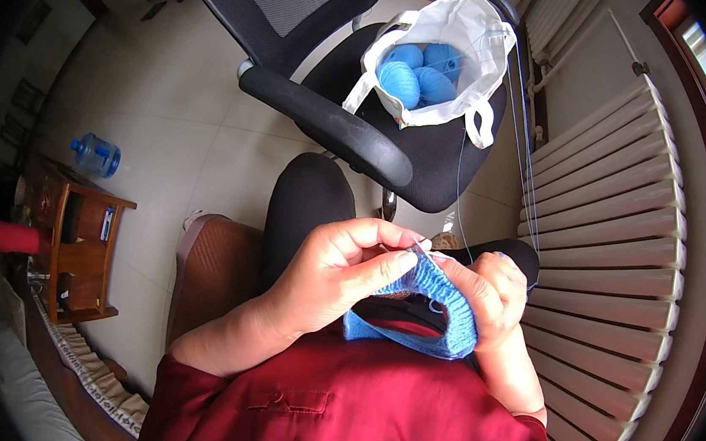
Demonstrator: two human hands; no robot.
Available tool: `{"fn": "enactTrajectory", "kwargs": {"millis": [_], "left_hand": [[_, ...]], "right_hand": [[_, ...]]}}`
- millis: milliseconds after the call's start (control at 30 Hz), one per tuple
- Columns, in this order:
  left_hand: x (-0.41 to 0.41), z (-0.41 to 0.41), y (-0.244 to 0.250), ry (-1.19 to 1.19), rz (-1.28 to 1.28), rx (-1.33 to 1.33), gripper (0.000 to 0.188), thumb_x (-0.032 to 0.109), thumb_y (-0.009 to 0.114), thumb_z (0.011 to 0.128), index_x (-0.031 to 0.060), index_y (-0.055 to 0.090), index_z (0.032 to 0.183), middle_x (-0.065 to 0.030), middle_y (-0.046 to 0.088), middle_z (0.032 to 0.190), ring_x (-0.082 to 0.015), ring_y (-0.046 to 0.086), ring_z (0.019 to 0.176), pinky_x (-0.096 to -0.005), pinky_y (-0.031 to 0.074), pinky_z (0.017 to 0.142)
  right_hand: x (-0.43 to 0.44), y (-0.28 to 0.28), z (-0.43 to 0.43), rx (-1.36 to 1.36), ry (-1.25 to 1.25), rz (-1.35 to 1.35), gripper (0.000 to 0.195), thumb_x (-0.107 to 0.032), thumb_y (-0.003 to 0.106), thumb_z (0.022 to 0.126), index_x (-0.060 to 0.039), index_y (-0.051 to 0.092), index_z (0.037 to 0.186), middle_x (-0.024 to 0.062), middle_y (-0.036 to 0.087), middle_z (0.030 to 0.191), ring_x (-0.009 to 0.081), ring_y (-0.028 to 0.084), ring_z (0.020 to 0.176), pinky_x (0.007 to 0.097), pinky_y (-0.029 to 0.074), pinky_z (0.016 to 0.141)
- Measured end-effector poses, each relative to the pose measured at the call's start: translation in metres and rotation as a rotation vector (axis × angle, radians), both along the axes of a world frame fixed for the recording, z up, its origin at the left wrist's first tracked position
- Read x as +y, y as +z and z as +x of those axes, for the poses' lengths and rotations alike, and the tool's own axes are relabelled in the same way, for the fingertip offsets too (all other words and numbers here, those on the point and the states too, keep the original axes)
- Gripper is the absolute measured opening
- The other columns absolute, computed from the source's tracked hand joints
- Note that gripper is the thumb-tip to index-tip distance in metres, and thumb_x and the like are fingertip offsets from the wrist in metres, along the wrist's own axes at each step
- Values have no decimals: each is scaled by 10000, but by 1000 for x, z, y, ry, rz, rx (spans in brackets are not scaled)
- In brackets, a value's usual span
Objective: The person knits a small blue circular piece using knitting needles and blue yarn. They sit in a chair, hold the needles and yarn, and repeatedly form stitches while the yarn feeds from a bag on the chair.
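A narrow band of blue ribbed knitting (462, 323) loops in front of my lap. My left hand (349, 258) pinches its upper left edge and a thin knitting needle (422, 247) between thumb and fingers. Close beside it, my right hand (491, 291) grips the knitting's right side, its index finger near the needle tips, with yarn over the fingers. Several balls of blue yarn (398, 83) lie in a white bag (488, 42) on the chair ahead. Strands of blue yarn (528, 154) run from the bag down to my right side.
The black office chair (447, 166) stands ahead, its armrest (330, 123) pointing towards my knees. A white radiator (605, 245) lines the right side. To the left are a wooden side table (57, 243) and a large water bottle (96, 155) on the tiled floor.
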State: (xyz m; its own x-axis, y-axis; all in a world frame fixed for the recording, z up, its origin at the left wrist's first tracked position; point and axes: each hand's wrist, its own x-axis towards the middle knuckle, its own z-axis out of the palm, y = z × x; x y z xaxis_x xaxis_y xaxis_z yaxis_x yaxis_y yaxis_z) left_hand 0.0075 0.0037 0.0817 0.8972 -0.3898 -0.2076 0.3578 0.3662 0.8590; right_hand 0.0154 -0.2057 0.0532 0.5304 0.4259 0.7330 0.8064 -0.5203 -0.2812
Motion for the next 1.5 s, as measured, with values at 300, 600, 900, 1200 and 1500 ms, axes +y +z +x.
{"fn": "enactTrajectory", "kwargs": {"millis": [300,600,900,1200,1500], "left_hand": [[5,2,0,-37,-57,79,146,78,589,935,10,623,1059,-18,656,907,-13,568,707,-135,400,534],[7,3,-3,-54,-171,107,148,91,600,935,-8,626,1042,-39,653,902,-46,616,761,-154,468,590],[7,3,-4,-31,-279,123,157,85,582,942,-17,611,1059,-69,658,956,-107,657,818,-250,572,750],[6,2,-7,-5,-303,160,147,90,589,940,-8,611,1047,-59,658,917,-83,637,726,-206,554,662],[7,3,-8,-7,-282,163,122,87,594,934,12,616,1027,-47,648,891,-64,593,680,-172,472,566]], "right_hand": [[4,1,1,210,100,161,467,-109,803,595,-46,662,1036,-1,521,606,131,507,482,270,387,458],[-1,-11,0,339,232,163,538,-64,775,631,-9,623,1143,49,608,756,167,588,599,276,456,521],[5,-5,1,210,240,120,538,-152,693,696,46,592,1186,145,632,923,241,629,691,314,489,585],[4,-5,1,167,210,59,520,-154,676,705,44,598,1179,143,630,937,233,621,698,319,477,595],[6,-4,0,155,201,67,516,-164,688,692,36,607,1160,141,631,941,237,628,707,318,480,592]]}}
